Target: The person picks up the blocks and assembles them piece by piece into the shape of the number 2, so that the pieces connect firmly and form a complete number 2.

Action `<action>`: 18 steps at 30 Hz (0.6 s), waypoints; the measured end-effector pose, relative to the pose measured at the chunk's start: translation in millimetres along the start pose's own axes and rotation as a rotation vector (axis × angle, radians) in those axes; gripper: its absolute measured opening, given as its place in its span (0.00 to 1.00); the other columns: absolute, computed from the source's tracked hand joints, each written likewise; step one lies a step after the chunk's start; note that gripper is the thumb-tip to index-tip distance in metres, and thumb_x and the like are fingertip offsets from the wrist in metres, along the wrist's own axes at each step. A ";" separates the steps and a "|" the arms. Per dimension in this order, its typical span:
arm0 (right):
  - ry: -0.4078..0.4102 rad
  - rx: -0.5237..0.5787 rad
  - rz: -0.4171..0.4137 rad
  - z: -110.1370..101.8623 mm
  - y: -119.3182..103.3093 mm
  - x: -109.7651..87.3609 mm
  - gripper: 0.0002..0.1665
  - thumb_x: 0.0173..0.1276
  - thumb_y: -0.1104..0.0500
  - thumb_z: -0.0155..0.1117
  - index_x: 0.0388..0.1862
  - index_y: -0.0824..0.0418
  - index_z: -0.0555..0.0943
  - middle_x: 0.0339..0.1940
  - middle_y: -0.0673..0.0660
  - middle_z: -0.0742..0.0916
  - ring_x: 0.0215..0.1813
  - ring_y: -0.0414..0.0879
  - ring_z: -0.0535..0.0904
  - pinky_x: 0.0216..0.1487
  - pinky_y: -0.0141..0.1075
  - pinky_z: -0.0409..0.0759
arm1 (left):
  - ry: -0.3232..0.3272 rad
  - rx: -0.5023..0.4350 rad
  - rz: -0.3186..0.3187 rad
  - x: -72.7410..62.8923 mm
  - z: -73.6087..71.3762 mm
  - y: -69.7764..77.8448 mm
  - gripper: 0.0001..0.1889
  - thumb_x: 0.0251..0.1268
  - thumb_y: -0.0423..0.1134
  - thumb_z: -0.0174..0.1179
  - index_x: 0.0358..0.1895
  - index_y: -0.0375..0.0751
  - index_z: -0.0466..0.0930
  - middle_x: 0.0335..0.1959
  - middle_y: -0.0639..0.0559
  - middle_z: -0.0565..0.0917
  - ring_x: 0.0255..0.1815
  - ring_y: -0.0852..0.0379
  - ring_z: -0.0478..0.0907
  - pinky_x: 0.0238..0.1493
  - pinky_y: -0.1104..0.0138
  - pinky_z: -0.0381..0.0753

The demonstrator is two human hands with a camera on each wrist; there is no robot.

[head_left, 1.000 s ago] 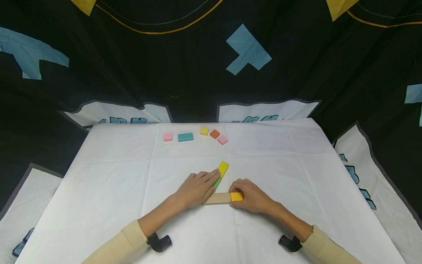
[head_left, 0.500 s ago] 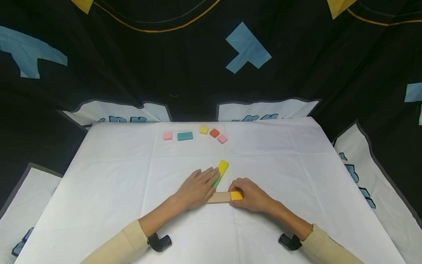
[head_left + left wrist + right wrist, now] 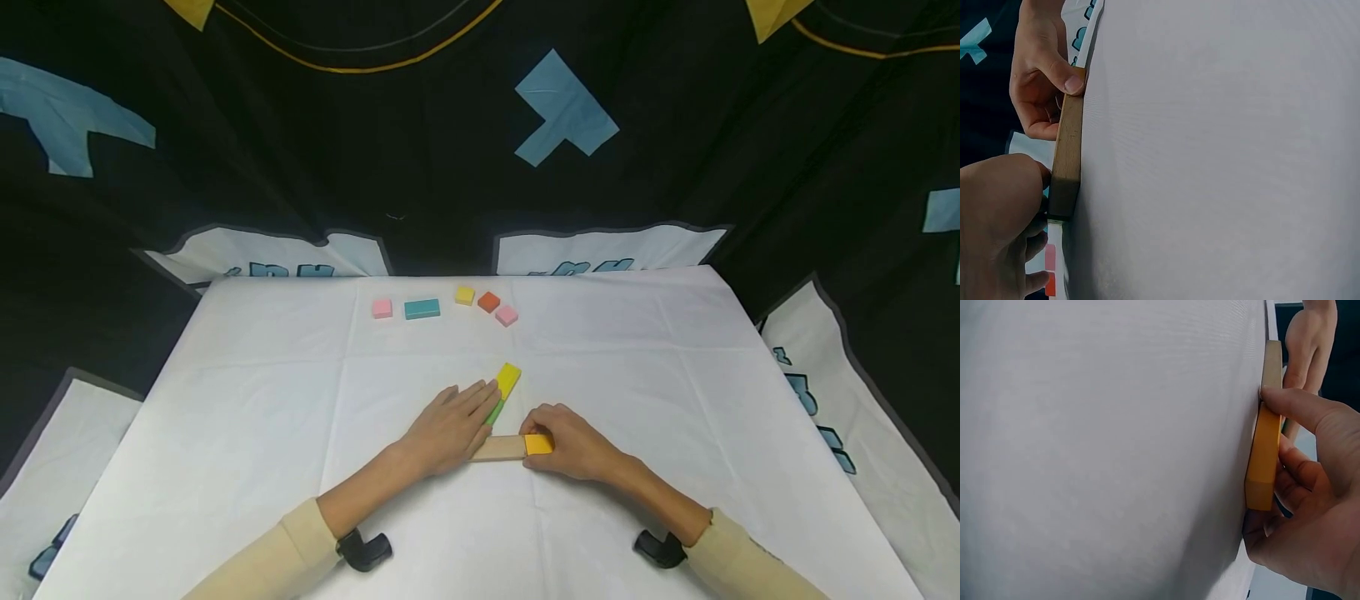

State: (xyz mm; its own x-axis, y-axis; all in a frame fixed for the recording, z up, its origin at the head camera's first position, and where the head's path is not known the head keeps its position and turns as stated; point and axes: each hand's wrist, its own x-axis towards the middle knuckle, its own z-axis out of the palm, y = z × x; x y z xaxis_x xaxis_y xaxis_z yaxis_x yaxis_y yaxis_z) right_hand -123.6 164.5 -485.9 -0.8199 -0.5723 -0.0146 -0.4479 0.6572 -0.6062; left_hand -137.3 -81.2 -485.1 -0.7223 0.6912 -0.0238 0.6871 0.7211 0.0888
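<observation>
Between pinching right fingers (image 3: 1300, 467), the orange block (image 3: 1262, 459) seems light, stiff, best held by its sides; left fingers (image 3: 474, 405) straight

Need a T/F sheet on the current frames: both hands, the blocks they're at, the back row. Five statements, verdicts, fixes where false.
1. The right hand pinches the orange-yellow block. True.
2. In the head view, the tan block lies right of the orange-yellow block. False: it lies left.
3. The left hand hides part of the green block in the head view. True.
4. The left hand grips the teal block. False: it lies beyond both hands, untouched.
5. Two pink blocks show. True.
</observation>
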 end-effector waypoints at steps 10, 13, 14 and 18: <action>-0.002 0.099 0.010 -18.2 0.7 9.8 0.20 0.67 0.46 0.70 0.50 0.57 0.82 0.40 0.45 0.83 0.42 0.42 0.77 0.48 0.37 0.78 | 0.009 -0.001 0.008 0.1 0.6 -0.7 0.30 0.81 0.50 0.44 0.78 0.40 0.58 0.79 0.49 0.58 0.78 0.52 0.55 0.72 0.51 0.59; 0.058 0.142 0.033 -29.9 3.8 19.5 0.15 0.69 0.53 0.70 0.50 0.58 0.83 0.42 0.47 0.85 0.45 0.43 0.80 0.51 0.40 0.81 | 0.006 -0.001 0.009 0.1 -0.1 -0.6 0.30 0.81 0.51 0.44 0.78 0.40 0.58 0.79 0.49 0.58 0.78 0.52 0.55 0.72 0.51 0.59; 0.080 0.150 0.036 -34.1 5.1 23.1 0.14 0.68 0.55 0.70 0.50 0.59 0.83 0.43 0.48 0.86 0.47 0.43 0.80 0.53 0.41 0.81 | 0.003 -0.002 0.008 0.1 -0.4 -0.5 0.30 0.81 0.51 0.44 0.78 0.40 0.58 0.79 0.49 0.58 0.78 0.52 0.55 0.72 0.51 0.59; 0.152 0.175 0.043 -49.2 10.4 39.7 0.16 0.68 0.60 0.70 0.53 0.63 0.83 0.51 0.55 0.87 0.54 0.48 0.81 0.58 0.46 0.79 | -0.011 -0.001 0.001 0.3 -0.9 -0.4 0.30 0.81 0.51 0.44 0.78 0.41 0.57 0.79 0.49 0.58 0.78 0.52 0.54 0.73 0.50 0.59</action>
State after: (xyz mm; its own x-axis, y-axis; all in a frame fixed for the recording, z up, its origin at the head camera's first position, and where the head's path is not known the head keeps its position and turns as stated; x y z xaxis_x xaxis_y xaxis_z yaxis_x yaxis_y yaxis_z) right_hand -178.4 172.7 -453.7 -0.8870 -0.4567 0.0688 -0.3540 0.5767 -0.7362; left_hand -137.9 -81.3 -484.2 -0.7209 0.6922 -0.0346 0.6876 0.7206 0.0894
